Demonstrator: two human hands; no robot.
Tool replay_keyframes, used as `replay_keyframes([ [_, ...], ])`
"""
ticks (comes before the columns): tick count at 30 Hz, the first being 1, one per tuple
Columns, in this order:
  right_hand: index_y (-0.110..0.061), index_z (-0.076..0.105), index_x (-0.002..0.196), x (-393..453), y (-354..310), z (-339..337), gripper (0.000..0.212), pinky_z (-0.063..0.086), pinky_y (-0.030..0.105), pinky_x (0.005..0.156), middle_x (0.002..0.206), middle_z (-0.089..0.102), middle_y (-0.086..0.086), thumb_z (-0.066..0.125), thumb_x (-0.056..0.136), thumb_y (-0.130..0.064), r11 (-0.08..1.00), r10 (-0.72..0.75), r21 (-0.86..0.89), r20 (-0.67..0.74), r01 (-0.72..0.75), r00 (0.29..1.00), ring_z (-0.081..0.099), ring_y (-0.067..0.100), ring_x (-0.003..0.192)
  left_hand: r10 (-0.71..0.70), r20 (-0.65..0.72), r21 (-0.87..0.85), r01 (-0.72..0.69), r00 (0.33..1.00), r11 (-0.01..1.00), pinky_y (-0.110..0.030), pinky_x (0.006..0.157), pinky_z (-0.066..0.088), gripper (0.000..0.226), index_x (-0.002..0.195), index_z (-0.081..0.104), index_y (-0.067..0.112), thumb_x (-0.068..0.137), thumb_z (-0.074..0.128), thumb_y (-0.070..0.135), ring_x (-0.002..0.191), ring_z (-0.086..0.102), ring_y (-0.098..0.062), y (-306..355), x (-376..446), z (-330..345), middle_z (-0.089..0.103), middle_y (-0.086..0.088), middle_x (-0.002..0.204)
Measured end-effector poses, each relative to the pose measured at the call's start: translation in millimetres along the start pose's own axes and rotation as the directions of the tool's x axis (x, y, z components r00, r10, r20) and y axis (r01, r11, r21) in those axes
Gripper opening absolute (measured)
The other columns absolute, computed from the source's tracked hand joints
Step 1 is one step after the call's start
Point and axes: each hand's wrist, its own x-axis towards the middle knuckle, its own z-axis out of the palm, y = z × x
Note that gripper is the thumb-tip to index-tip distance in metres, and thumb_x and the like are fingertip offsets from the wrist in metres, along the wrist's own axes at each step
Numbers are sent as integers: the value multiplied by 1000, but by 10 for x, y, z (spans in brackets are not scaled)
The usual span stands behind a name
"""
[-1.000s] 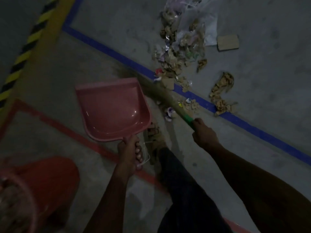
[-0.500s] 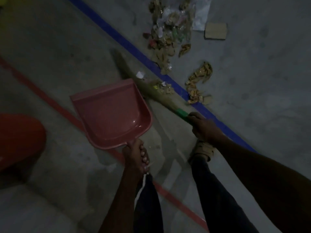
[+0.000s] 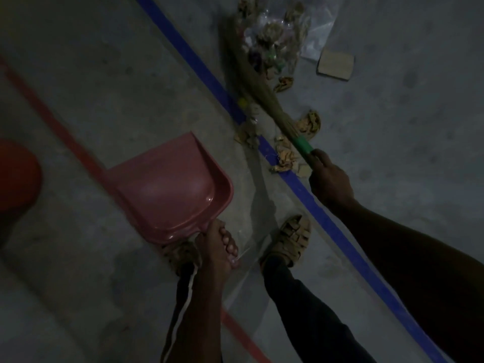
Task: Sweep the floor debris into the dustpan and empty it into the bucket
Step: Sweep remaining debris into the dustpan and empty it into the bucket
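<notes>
The left hand [image 3: 217, 247] has its fingers [image 3: 230, 246] curled tight round the handle of the pink dustpan [image 3: 172, 184], which looks empty and is held low with its open mouth pointing up-left in the head view, away from the litter. The right hand [image 3: 330, 179] grips the broom [image 3: 262, 85] just below its green collar [image 3: 302, 144], fingers wrapped fully round the shaft. The broom's long axis runs from that hand up and to the left, across the blue floor line [image 3: 199, 61], with the bristle end reaching the far heap of debris [image 3: 272, 40], a blurred mix of paper scraps and clear plastic beside a flat cardboard piece [image 3: 335, 64]. A second scatter of crumpled brown scraps [image 3: 284, 155] lies on and beside the blue line, just left of the right hand and nearer the pan than the far heap. What the coming stroke turns on is this: all the debris lies to the right of and beyond the dustpan, on the right hand's side, while the pan's mouth faces the other way. By my reading, the pan must be turned and set down with its lip toward the blue line before the broom can draw anything in. The red bucket [image 3: 18, 174] sits at the left edge, past the red floor line [image 3: 52, 119], well apart from the litter and nearer the left hand. 2 sandalled feet [image 3: 290, 239] stand between the pan and the blue line.
</notes>
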Motion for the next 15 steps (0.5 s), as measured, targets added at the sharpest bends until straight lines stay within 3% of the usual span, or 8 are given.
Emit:
replay_keyframes([
  [4,-9,45,141,-91,-39,-2,58,53,42,53,145,41,15,58,85,-3,988,-115,99,-61,121,991,60,37,73,-6,-11,-2,6,1000,1000,-13,43,22,33,55,37,20,85,51,17,27,27,-11,-113,-26,-19,30,3,41],
  [8,-11,52,137,-235,-63,151,53,53,37,57,142,47,12,58,84,-9,970,-214,136,76,202,974,63,36,77,-18,-14,-3,18,1000,1000,-14,44,22,34,54,37,21,84,51,17,28,27,-11,-176,49,-114,30,4,40],
  [10,-17,51,140,-277,-40,200,56,51,35,54,144,45,6,57,84,-13,988,-152,49,196,145,969,61,32,74,-5,-6,3,5,1000,1000,-14,44,22,33,55,37,20,85,51,17,27,27,-11,-177,107,-148,30,4,40],
  [12,-18,48,143,-339,-30,232,58,40,28,49,145,41,3,59,85,-15,999,-22,-36,245,32,969,55,27,69,-2,-1,26,2,1000,1000,-14,43,22,34,55,38,20,86,51,17,26,28,-11,-171,164,-194,31,4,39],
  [15,-13,44,144,-353,-99,208,61,32,27,51,146,39,6,59,85,-7,990,129,-71,130,-121,983,55,31,68,24,23,54,-25,999,998,-14,40,23,32,58,37,18,87,51,15,27,28,-11,-137,235,-259,31,4,40],
])
